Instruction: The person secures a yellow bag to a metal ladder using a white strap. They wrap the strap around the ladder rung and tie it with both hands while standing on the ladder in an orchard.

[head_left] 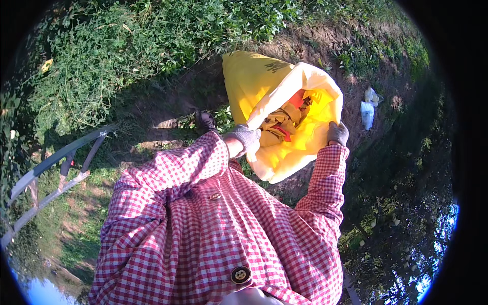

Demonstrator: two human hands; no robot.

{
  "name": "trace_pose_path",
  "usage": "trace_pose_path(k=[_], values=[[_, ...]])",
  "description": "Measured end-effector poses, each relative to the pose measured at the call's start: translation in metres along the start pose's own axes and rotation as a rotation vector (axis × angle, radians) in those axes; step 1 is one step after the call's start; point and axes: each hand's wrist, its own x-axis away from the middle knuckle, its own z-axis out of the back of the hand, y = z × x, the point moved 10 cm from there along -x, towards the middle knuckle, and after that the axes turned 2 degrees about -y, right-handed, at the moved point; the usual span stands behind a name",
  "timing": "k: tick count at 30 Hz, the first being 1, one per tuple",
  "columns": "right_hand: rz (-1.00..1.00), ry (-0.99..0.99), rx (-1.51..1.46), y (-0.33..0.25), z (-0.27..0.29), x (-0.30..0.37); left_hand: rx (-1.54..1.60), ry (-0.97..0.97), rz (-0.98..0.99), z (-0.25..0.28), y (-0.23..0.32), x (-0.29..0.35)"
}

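Head view: just off the picture's centre at one o'clock sits your bulging yellow sack (254, 76), its mouth wide open under a pale folded cuff (317, 77). Inside lie crumpled tan-brown pieces (278, 119) and some red bits (297, 98). Your gloved left hand (245, 138) has its fingers curled tight on the rim at nine o'clock; your gloved right hand (337, 133) clasps it at three.

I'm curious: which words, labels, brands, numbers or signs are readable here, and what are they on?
None can be read.
Yellow bag: dark marks on its side; I cannot tell whether they are print or shadow.
Pale package at right: too small and blurred to tell whether it carries print.
Checked shirt: no lettering visible.
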Motion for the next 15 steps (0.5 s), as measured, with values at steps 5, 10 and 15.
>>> trace_pose_path(k=[5,10,15], values=[[0.117,-0.033,0.095,-0.074,-0.024,0.002,-0.382,-0.030,0.015,0.010,0.001,0.076],[0.647,-0.036,0.037,-0.213,-0.064,0.095,0.017,0.103,0.264,0.039,-0.049,0.039],[0.394,-0.420,0.364,-0.154,-0.149,0.163,0.066,0.070,0.133,0.037,-0.027,0.021]])
